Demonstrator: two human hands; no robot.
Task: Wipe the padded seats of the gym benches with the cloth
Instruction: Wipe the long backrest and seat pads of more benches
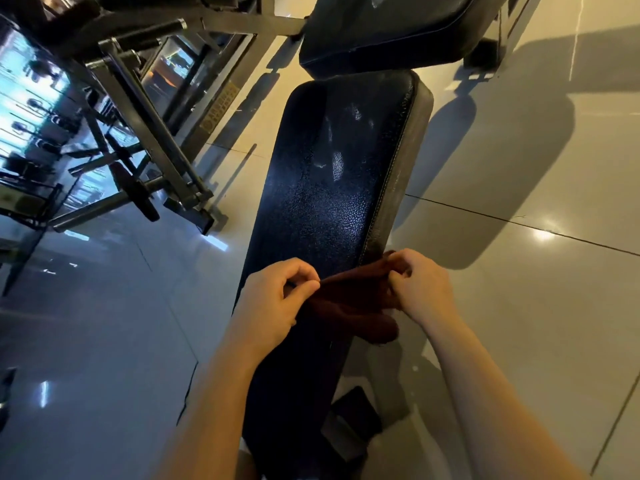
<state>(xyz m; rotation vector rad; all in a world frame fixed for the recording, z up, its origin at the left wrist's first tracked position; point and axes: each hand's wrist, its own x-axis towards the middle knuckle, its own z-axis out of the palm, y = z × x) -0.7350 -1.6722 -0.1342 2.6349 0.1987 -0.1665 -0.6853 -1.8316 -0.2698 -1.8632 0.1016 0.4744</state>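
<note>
Both forearms come in from 6 o'clock, bare. L hand (273, 303) sits at the bench pad's left edge, thumb and forefinger pinching one end of the dark reddish-brown cloth (349, 303), other fingers curled under. R hand (420, 289) is at the pad's right edge, approx 3 o'clock from the left, fingers bunched and pinching the cloth's other end. Cloth is stretched between the two hands across the near part of the black padded seat (332, 188), w/ a fold sagging below toward 5 o'clock. Seat runs from 6 up toward 12, textured, some pale scuffs near its far end. Second black pad (384, 32) lies at 12, just beyond it. Metal frame of gym equipment (145, 126) stands at 10 o'clock on glossy tiled floor (519, 168). No containers seen.
</note>
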